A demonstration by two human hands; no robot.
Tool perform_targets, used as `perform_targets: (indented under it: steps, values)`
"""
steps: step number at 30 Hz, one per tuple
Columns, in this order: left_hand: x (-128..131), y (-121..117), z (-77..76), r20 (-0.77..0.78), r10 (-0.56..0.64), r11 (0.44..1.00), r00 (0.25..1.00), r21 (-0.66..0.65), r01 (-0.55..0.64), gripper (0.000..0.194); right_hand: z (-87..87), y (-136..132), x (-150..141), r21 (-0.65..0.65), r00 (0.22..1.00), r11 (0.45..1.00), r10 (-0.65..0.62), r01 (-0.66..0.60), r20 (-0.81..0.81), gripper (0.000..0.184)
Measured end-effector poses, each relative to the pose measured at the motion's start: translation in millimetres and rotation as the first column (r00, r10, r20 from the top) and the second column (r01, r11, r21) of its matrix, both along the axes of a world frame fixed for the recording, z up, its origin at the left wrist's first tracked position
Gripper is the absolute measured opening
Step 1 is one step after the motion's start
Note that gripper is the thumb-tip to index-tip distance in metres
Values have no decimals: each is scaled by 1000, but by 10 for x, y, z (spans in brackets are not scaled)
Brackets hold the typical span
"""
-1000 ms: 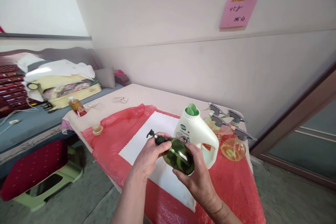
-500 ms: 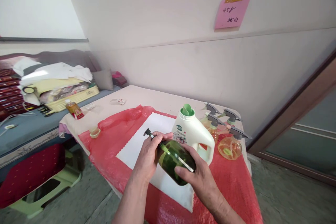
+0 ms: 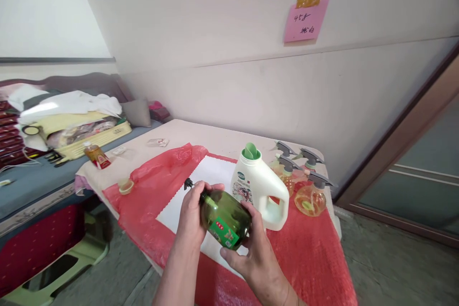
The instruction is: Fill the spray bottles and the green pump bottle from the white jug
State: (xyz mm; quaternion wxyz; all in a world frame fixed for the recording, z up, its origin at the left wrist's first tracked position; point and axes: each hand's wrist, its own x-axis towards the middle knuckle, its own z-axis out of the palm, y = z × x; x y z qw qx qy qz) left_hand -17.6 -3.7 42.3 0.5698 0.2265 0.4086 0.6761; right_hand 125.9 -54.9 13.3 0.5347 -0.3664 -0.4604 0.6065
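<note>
I hold a green see-through pump bottle (image 3: 224,215) on its side above the table. My left hand (image 3: 191,215) is wrapped round its neck and black pump head (image 3: 188,183). My right hand (image 3: 251,253) cups the bottle's base from below, just under its red and green label (image 3: 224,233). Right behind the bottle stands a white detergent jug (image 3: 260,189) with a green cap. Under my hands lies a white cloth (image 3: 211,174) on a red plastic sheet (image 3: 308,253).
Several amber spray bottles (image 3: 310,196) with grey triggers stand at the back right of the table. A small cap (image 3: 125,185) lies on the sheet's left edge, and a small orange bottle (image 3: 95,155) beyond it. A cluttered bed (image 3: 43,172) and a green stool (image 3: 71,258) are on the left.
The bottle has turned in my hands, so its red and green label now faces up. My hands and the bottle have sunk a little lower and leftward in view.
</note>
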Motion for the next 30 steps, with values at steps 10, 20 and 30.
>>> perform_targets:
  steps: [10, 20, 30]
  values:
    - [15, 19, -27, 4, 27, 999, 1000, -33, -27, 31, -53, 92, 59, -234, 973, 951, 169, -203, -158, 74]
    - [-9, -23, 48, -112, -145, 989, 983, -22, 143, 34, -167, 93, 27, -443, 848, 750, 294, -491, -442, 90]
    - [35, 17, 10, -107, -41, 992, 993, -123, 28, 35, -59, 52, 102, -196, 960, 971, 85, -141, -267, 83]
